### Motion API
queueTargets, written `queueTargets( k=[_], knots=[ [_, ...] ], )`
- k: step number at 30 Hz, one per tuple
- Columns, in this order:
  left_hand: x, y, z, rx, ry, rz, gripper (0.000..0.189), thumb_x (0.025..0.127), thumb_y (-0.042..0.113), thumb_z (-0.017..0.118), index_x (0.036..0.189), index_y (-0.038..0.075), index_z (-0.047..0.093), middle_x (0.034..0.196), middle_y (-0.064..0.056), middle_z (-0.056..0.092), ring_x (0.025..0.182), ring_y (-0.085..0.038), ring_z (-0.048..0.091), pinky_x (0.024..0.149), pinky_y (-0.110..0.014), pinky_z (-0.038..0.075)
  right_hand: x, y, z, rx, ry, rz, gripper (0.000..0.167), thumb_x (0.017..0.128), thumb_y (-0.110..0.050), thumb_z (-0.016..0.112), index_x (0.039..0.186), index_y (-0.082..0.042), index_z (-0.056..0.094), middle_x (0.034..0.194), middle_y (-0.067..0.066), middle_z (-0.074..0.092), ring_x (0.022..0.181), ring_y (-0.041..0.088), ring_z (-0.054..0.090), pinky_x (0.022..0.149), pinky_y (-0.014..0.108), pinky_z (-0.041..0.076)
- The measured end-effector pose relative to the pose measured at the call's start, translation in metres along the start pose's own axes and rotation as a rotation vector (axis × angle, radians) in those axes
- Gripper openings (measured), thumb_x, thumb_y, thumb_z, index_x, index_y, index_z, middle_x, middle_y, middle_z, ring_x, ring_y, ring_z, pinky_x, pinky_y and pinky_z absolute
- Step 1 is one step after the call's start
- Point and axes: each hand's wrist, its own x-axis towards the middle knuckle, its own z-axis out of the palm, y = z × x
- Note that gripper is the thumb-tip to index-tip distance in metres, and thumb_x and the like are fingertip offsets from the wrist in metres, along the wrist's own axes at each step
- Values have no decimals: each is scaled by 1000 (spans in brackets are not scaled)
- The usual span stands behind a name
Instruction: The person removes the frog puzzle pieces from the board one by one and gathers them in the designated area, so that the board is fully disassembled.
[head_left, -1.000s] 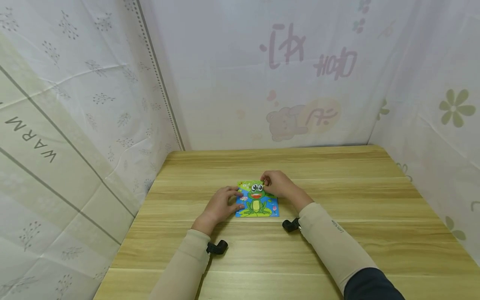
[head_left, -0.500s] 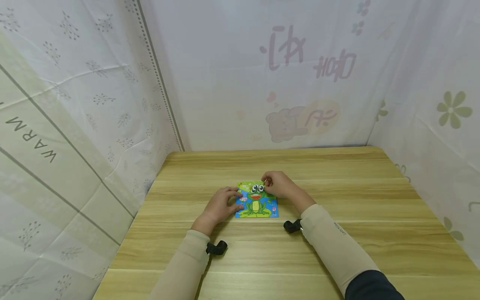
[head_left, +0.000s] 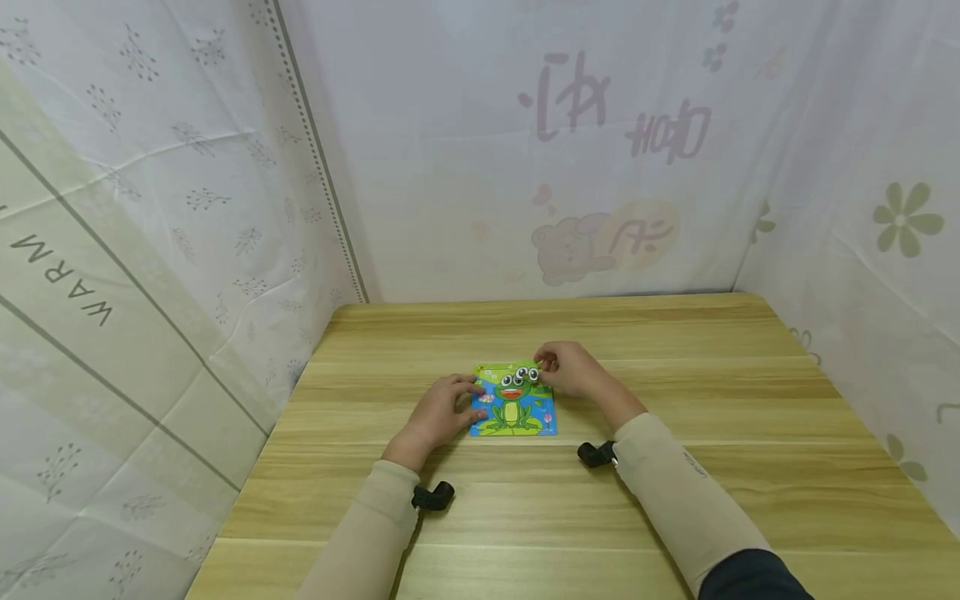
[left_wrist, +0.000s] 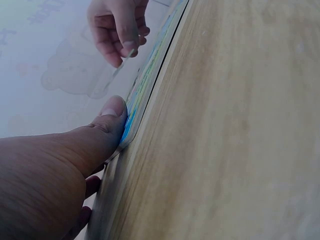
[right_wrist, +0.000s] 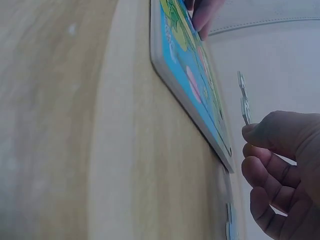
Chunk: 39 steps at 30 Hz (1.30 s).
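A square frog puzzle board (head_left: 525,419) lies on the table, blue and green, with a frog's face and body on it. My left hand (head_left: 438,410) rests at its left edge, fingers spread, and the thumb (left_wrist: 114,110) presses on the board near a corner. My right hand (head_left: 573,369) is over the board's upper right corner. Between its thumb and finger it pinches a thin puzzle piece (right_wrist: 244,97) with the frog's eyes, held on edge above the board. Another pair of frog eyes shows on the board beside this piece in the head view.
The wood-grain table (head_left: 510,517) stretches around the board. Patterned cloth (head_left: 450,167) hangs behind and on both sides. A small light-blue flat thing (right_wrist: 230,222) shows low in the right wrist view, under the right hand. Black wrist cameras (head_left: 435,496) jut from both sleeves.
My right hand has moved a little to the right, carrying the eye piece off the frog's face, so a second pair of eyes now shows. The left hand stays in place.
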Motion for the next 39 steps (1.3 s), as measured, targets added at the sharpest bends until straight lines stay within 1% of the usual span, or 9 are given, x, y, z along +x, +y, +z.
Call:
queueTargets(
  k=[7, 19, 24, 27, 32, 33, 39],
  knots=[
    [0, 0, 0, -2, 2, 1, 43, 94, 39, 79, 132, 20, 72, 154, -4, 53, 143, -34, 47, 117, -51, 41, -8, 7, -3, 10, 30, 26, 21, 94, -6, 76, 115, -8, 73, 96, 1, 66, 89, 19, 62, 79, 34, 56],
    [-1, 1, 0, -4, 1, 2, 43, 93, 39, 79, 131, 19, 72, 154, -5, 53, 143, -34, 46, 117, -51, 40, -18, 18, -10, 27, 59, 31, 24, 95, -5, 72, 119, -6, 73, 98, 2, 66, 89, 20, 62, 76, 35, 55],
    [-1, 1, 0, 1, 1, 7, 44, 94, 39, 79, 132, 19, 72, 154, -6, 53, 143, -35, 46, 117, -51, 40, -20, 23, -13, 20, 74, 30, 24, 95, -6, 71, 119, -9, 74, 99, 1, 66, 90, 19, 62, 78, 35, 54],
    [-1, 1, -1, 1, 1, 8, 44, 93, 39, 79, 132, 19, 72, 154, -5, 53, 143, -35, 46, 117, -51, 40, -22, 24, -17, 27, 83, 28, 24, 96, -6, 70, 119, -9, 74, 99, 2, 66, 90, 20, 63, 76, 36, 55],
    [-1, 0, -1, -2, 1, 7, 44, 93, 39, 79, 131, 19, 72, 154, -5, 53, 143, -34, 46, 117, -51, 40, -27, 26, -25, 33, 93, 56, 24, 97, -8, 69, 121, -8, 73, 101, 3, 66, 91, 22, 62, 74, 36, 54],
    [-1, 0, -1, -4, 3, 8, 43, 93, 39, 79, 131, 19, 72, 154, -5, 53, 143, -34, 46, 117, -51, 40, -28, 27, -26, 35, 95, 69, 24, 98, -8, 69, 122, -8, 73, 101, 3, 66, 91, 22, 62, 74, 36, 54],
    [-1, 0, -1, -4, 2, 9, 43, 93, 39, 80, 131, 19, 72, 153, -5, 54, 143, -34, 47, 117, -52, 40, -33, 36, -35, 51, 96, 86, 26, 99, -8, 68, 124, -5, 71, 103, 6, 65, 93, 24, 61, 71, 34, 53]
  ],
)
